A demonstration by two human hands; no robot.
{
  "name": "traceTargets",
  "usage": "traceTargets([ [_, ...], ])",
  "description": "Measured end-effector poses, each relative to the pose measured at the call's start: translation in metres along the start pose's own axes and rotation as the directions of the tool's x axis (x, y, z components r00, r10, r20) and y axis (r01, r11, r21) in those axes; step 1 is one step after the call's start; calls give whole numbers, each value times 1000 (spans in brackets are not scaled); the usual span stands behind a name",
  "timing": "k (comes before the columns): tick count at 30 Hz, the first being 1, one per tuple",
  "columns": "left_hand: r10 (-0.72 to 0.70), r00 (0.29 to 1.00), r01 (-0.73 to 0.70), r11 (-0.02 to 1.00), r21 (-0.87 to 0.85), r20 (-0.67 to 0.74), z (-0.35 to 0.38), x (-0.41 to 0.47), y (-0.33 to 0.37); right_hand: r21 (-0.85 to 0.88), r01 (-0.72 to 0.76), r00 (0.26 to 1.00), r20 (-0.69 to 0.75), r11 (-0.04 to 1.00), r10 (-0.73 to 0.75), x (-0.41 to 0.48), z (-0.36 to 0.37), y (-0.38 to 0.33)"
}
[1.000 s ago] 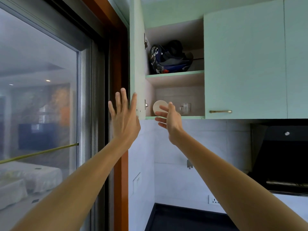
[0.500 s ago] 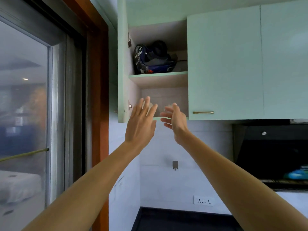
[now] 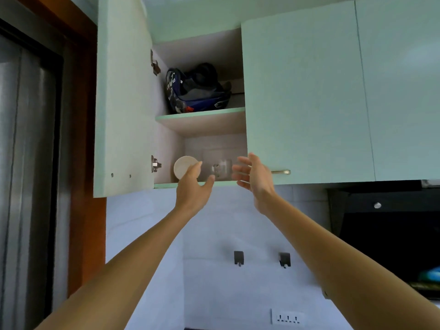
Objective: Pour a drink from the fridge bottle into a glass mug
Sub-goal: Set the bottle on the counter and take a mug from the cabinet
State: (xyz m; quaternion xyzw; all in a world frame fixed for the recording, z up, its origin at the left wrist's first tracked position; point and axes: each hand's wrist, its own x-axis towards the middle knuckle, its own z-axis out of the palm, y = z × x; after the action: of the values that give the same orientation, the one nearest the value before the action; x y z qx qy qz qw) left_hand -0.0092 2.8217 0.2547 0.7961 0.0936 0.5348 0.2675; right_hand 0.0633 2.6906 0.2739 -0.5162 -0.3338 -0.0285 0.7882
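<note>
I find no legible text from here. White lettering on the blue bag point(image 3: 190, 91), upper cupboard shelf point(image 3: 202, 114), is too blurred to read.

Setting: home kitchen. Evidence: mint-green wall cabinets point(image 3: 309, 103), one door point(image 3: 123, 96) swung open on two shelves. Upper shelf point(image 3: 200, 114) holds a bag point(image 3: 195, 91); lower shelf has a white bowl point(image 3: 184, 166) and a glass mug point(image 3: 222, 169). Pale tiled wall point(image 3: 214, 222) below, with two hooks point(image 3: 238, 257) and a socket point(image 3: 288, 318). Black range hood point(image 3: 381, 225) at right. Wood-framed sliding door point(image 3: 31, 163) at left.
</note>
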Motion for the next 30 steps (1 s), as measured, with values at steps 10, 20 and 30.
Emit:
traceTargets([
  [10,-295,956,284,927,-245,-6,44,75,-26,46,-48,998,50,998,46,62,-1,31],
  [20,-429,878,468,676,-570,213,78,153,-80,65,-27,1000,1,998,27,109,28,60],
  [30,-335,917,396,831,-390,217,114,201,-105,39,7,1000,-18,999,-6,143,49,74],
])
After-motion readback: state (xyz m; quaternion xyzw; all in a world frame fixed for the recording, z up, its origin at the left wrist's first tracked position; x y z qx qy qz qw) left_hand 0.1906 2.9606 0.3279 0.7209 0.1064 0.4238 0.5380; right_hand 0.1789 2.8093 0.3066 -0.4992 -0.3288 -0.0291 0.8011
